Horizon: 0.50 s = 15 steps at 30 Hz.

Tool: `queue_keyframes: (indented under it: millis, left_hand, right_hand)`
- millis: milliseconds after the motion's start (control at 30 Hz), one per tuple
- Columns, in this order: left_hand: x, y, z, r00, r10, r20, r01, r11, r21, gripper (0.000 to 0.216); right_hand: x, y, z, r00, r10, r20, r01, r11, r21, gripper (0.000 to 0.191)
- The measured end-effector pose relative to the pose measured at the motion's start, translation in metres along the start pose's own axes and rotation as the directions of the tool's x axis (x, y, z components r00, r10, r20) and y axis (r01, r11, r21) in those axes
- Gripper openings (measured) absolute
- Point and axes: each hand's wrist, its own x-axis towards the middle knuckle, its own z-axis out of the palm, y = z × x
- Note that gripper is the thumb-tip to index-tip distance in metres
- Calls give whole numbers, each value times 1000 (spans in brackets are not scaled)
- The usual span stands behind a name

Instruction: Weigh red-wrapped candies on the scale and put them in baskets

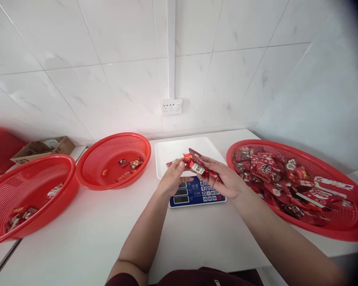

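Both hands are in front of me, raised over a digital scale with a white pan (pixel 164 149) and a blue keypad panel (pixel 193 198). My right hand (pixel 225 176) is closed around several red and dark-red wrapped snack packets (pixel 198 167), one with a white label. My left hand (pixel 174 176) pinches the left end of the bunch, at a small red packet (pixel 171 163). The fingers partly cover the packets, so their exact number is hidden. Behind my hands, part of the pan and the scale's display are covered.
To the right, a large red basket (pixel 350 218) holds a heap of snack packets. On the left stand two red baskets (pixel 86 169) (pixel 64 202) with a few packets each. Behind them is a cardboard box (pixel 62 147). A socket (pixel 171 106) is on the tiled wall.
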Motion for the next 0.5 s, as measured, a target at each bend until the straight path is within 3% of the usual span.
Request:
queue_keyframes:
  millis: [233,500]
  left_hand:
    - [-5,10,0,998,-48,48,53,993,-108,44]
    - [-8,16,11,979,109,-173,-129,985,-113,29]
  right_hand:
    - [-5,-1,10,1000,-18,22,19,999,-34,30]
    - [-15,-2,20,999,-42,15,43,999,-7,31]
